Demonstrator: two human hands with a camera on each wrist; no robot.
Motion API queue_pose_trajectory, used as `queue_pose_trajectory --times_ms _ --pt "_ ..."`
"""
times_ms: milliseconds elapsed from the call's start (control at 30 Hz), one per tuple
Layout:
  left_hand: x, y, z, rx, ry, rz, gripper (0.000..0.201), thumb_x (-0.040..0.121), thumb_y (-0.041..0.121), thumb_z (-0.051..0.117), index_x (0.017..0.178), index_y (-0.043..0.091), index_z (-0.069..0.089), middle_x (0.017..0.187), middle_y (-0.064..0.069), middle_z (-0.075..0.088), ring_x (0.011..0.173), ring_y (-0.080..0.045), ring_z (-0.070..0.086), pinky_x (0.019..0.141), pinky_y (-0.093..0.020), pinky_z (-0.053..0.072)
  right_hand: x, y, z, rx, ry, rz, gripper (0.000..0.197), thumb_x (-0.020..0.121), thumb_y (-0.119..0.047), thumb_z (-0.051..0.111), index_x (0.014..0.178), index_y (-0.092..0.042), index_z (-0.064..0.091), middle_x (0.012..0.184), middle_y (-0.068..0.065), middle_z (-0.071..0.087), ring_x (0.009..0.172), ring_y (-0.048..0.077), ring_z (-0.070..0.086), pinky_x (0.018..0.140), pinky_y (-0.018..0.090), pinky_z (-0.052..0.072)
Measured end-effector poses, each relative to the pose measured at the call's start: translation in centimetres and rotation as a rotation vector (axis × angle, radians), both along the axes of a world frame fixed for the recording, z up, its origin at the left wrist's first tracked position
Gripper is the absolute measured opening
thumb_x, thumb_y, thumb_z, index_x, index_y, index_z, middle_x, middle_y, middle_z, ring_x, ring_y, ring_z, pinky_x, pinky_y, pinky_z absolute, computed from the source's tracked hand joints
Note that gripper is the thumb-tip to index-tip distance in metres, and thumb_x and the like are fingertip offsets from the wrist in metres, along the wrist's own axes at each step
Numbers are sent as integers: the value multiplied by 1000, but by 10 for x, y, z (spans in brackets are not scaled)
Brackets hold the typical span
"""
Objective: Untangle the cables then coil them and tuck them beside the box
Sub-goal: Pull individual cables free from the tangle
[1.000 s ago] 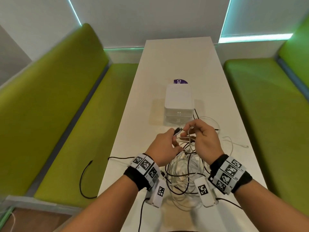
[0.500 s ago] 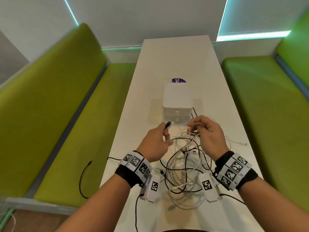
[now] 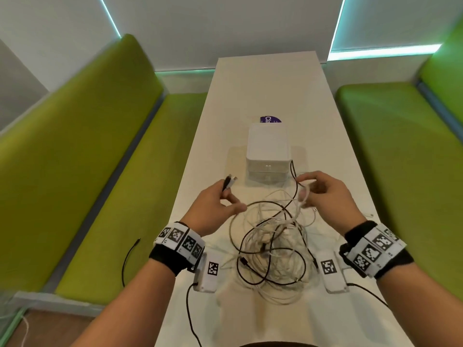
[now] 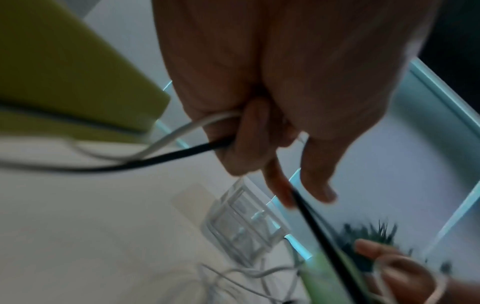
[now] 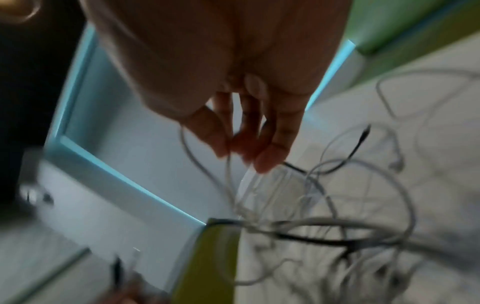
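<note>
A tangle of black and white cables (image 3: pixel 273 249) lies on the white table (image 3: pixel 263 91) between my wrists. My left hand (image 3: pixel 218 196) is lifted left of the pile and grips a black cable whose plug end (image 3: pixel 229 181) sticks up past the fingers; a white cable (image 4: pixel 179 131) runs through the same fist. My right hand (image 3: pixel 318 191) pinches white cable loops (image 3: pixel 304 194) above the pile, and a black cable (image 3: pixel 293 176) passes by its fingertips. The white box (image 3: pixel 268 149) stands just beyond both hands.
Green benches (image 3: pixel 87 171) line both sides of the narrow table. A purple sticker (image 3: pixel 270 119) shows behind the box. One black cable end (image 3: pixel 130 256) hangs off the table's left edge. A white plug (image 3: pixel 370 215) lies near the right edge.
My hands have drawn apart: the left moved left with the black plug end, the right moved right and up with the white loops. The tangle has spread out between them.
</note>
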State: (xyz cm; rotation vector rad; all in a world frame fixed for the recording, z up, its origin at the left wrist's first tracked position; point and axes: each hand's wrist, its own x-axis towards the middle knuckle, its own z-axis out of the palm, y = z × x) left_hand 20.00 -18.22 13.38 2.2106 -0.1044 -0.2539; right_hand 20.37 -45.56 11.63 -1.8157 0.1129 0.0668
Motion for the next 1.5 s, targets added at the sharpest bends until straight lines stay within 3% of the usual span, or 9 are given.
queue_pose_trajectory --times_ms 100,200,300,467,633,800,1033,1300,1500 --pt "-5 -6 3 -162 65 -127 45 87 12 76 82 17 31 93 2 78 72 -18 68 83 -47 50 -2 10 17 168 -17 137 42 65 -3 53 97 -13 79 118 -3 74 120 13 62 103 36 46" --pt "-7 -13 6 -207 55 -141 46 85 16 77 83 18 31 93 1 78 74 -47 61 86 -61 48 -8 22 28 -57 -162 290 48 77 -16 61 122 -29 70 126 -15 69 121 0 58 101 29 44" --pt "-3 -12 9 -195 -56 -73 37 89 21 73 87 10 37 84 2 75 86 -23 71 84 -50 54 -17 40 22 -314 -70 561 50 84 -47 77 130 -52 56 114 -22 69 103 -6 62 88 21 47" --pt "13 21 4 114 -141 35 25 92 22 63 88 24 38 85 11 71 58 -9 59 65 -41 53 -14 39 -2 -566 -56 492 47 70 -75 72 65 -28 72 71 -14 62 76 4 59 71 28 44" --pt "15 48 -6 277 -105 120 33 92 20 62 83 30 32 97 7 70 48 -7 45 58 -38 50 6 20 2 -1006 -129 411 15 80 -47 77 86 -35 72 88 -15 48 96 10 48 93 38 35" --pt "15 40 -9 206 -116 100 34 93 21 61 85 33 30 98 11 69 42 -7 44 57 -44 51 -1 36 -11 -1086 -418 587 36 79 -9 76 102 -36 73 106 -14 63 105 16 52 91 36 45" --pt "8 14 -10 279 -138 -49 27 95 21 60 96 26 33 98 10 68 47 -1 50 55 -30 41 -18 72 -49 -1371 -129 832 29 92 -33 60 115 -19 69 117 3 62 111 26 57 95 41 43" --pt "-9 -10 -21 354 -54 -275 29 93 34 65 102 29 37 109 14 70 68 -3 54 67 -26 41 -11 74 -32 -1008 -145 664 25 98 -41 55 107 -32 76 89 0 58 99 24 54 81 34 40" --pt "-8 -14 -11 230 -41 -296 19 96 25 61 85 31 47 68 6 62 64 -14 63 64 -35 51 -12 61 -9 -827 -436 376 39 95 -59 53 77 -30 72 64 -9 56 69 14 47 67 29 28"
